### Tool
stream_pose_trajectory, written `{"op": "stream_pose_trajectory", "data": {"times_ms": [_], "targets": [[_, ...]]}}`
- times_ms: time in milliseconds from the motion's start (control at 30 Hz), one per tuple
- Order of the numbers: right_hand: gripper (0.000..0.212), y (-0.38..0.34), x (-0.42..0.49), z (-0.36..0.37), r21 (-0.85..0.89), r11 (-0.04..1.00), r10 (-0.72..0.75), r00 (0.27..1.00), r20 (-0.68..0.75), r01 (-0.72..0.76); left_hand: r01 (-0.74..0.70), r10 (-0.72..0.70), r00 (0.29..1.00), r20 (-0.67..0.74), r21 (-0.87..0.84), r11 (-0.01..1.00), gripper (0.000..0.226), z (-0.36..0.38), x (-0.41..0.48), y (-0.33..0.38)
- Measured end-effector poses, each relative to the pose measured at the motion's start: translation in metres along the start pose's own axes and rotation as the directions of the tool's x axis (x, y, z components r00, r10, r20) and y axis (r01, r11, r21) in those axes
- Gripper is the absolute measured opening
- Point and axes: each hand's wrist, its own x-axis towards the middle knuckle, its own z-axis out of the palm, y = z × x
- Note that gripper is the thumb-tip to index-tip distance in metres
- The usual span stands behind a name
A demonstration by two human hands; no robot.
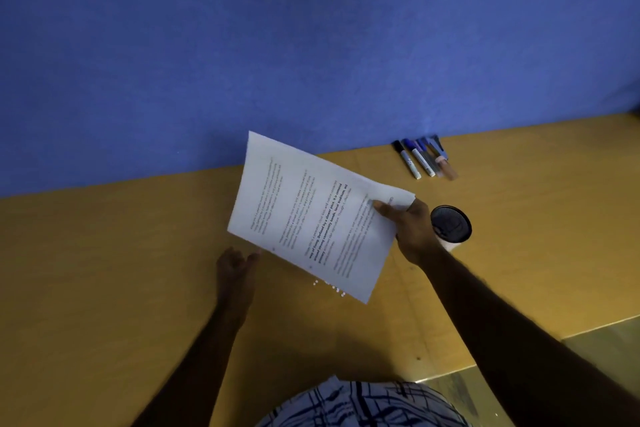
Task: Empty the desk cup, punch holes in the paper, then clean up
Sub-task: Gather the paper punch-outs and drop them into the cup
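A printed sheet of paper hangs tilted above the wooden desk, pinched at its right corner by my right hand. My left hand rests lower left of the sheet, fingers apart, its fingertips close to the paper's lower left edge; I cannot tell if they touch. Small white punched dots lie on the desk under the sheet's lower edge. The dark mesh desk cup stands upright just right of my right hand. Several markers and pens lie side by side near the wall.
A blue fabric partition rises along the desk's back edge. The desk's front right edge drops to a greenish floor. My checked shirt shows at the bottom. No hole punch is in view.
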Motion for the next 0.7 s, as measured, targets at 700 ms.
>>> {"op": "stream_pose_trajectory", "data": {"times_ms": [700], "targets": [[0.031, 0.076, -0.038, 0.033, -0.112, 0.93, 0.335, 0.932, -0.138, -0.35, -0.165, 0.159, 0.98, 0.122, 0.041, 0.985, 0.02, -0.076, -0.007, -0.016]]}}
